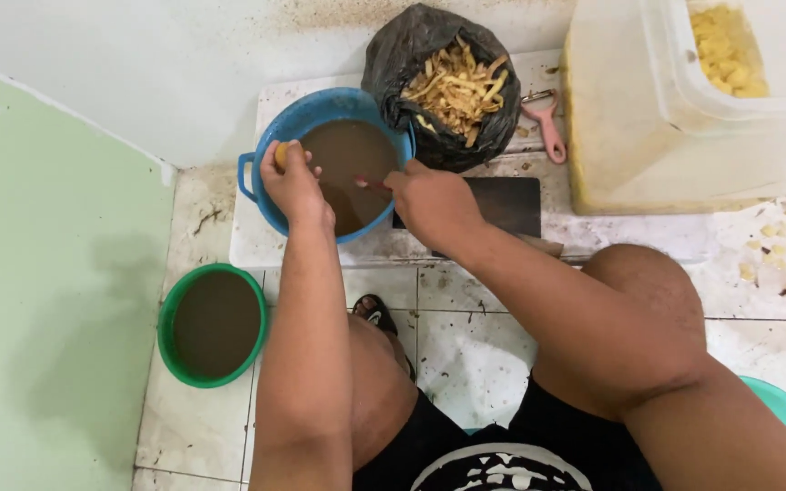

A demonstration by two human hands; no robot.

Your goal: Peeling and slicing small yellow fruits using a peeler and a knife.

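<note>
Blue basin (307,114) as landmark: round, handled on its far-left rim, filled with murky brown water, seated on a white raised slab (256,245) against the wall. Right of basin, touching its rim: black plastic bag (393,55), mouth open, heaped with pale yellow peelings. Farther right of basin: large translucent tub (611,118) with a smaller clear container (757,91) of yellow cut pieces resting in it. Between bag and tub: pink peeler (549,127), handle running away from basin's level toward the near edge of the slab. Near-right of basin: dark rectangular board (511,205), partly hidden under the right forearm. Near-left of basin, down on the tiled floor (466,355): green bucket (170,314) of the same brown water, well apart from it. Open tile between bucket and knees; wall close on basin's far side, little room there.

Over basin's left rim: left hand (295,186), closed around a small yellow tuber piece (280,153), only its top showing above the fingers. Over basin's near-right rim: right hand (434,205), gripped on a red-handled tool (370,184); tool's long axis roughly level, pointing leftward across the water toward the left hand. Blade too small to tell.
</note>
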